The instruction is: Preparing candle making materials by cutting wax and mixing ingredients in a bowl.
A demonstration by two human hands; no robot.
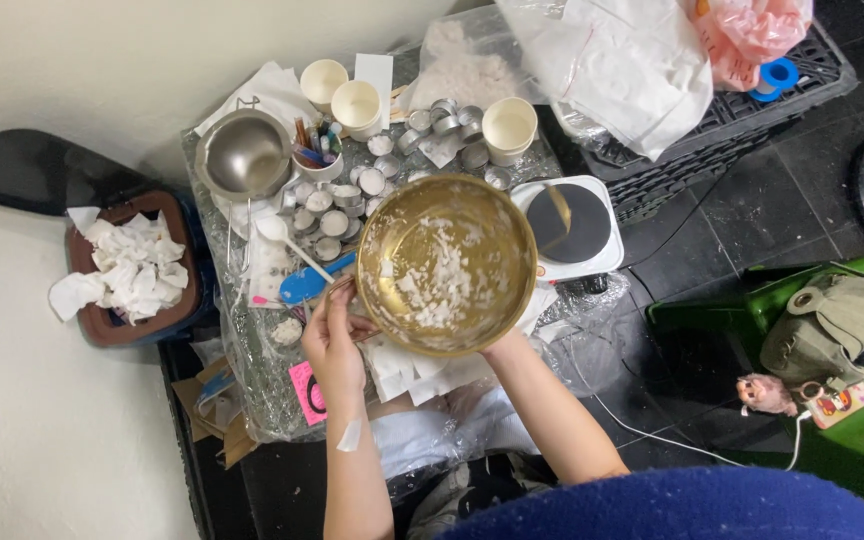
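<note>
A wide gold-coloured metal bowl (446, 262) with white wax flakes stuck inside is held above the cluttered table. My right hand (500, 344) supports it from underneath at the near rim and is mostly hidden by the bowl. My left hand (334, 338) is at the bowl's left rim, fingers pinched on a thin stick-like tool (344, 288) that touches the rim.
On the table are a steel pot (244, 156), paper cups (357, 104), several small tealight tins (332, 205), a blue spoon (312, 282) and a white hot plate (574, 228). A bin of crumpled tissues (134, 268) stands left; a black crate (742, 110) with plastic bags and a green bag (842, 330) lie right.
</note>
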